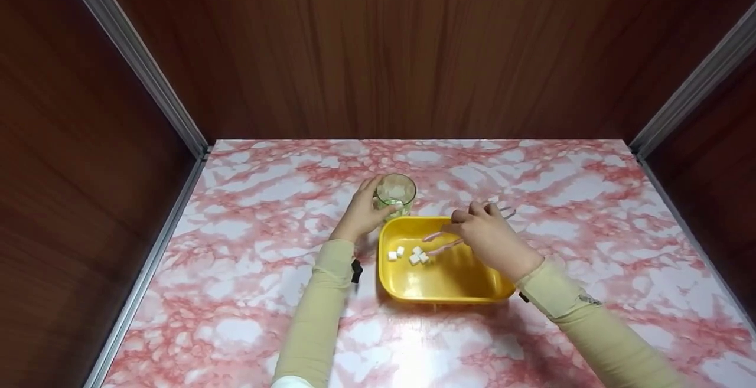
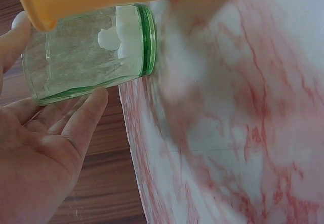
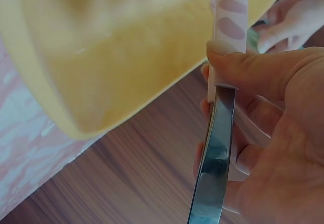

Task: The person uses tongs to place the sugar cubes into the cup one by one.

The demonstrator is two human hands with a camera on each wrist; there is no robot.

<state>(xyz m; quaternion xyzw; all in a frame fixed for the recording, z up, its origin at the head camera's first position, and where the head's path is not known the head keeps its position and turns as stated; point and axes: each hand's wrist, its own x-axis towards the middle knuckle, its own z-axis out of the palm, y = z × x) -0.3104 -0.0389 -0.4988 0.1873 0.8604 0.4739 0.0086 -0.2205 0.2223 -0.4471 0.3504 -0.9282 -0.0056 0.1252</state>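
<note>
My left hand [image 1: 361, 214] holds a clear green-tinted glass [image 1: 397, 188] between thumb and fingers, upright on the table behind the yellow tub [image 1: 452, 300]. In the left wrist view something white shows near the base of the glass [image 2: 81, 57]. My right hand [image 1: 489, 237] pinches a pair of metal tongs [image 3: 215, 153] with pinkish-white ends, thumb on one arm and fingers on the other. The tong tips are spread apart and point down into the tub. Several small white cubes [image 1: 415, 258] lie on the tub's floor, close to the lower tip.
The table [image 1: 254, 293] has a red-and-white marbled top. Dark wood-grain panels [image 1: 378, 51] stand at its back and sides, with metal rails [image 1: 142, 69] at the corners. The tub's raised wall stands between the cubes and the glass.
</note>
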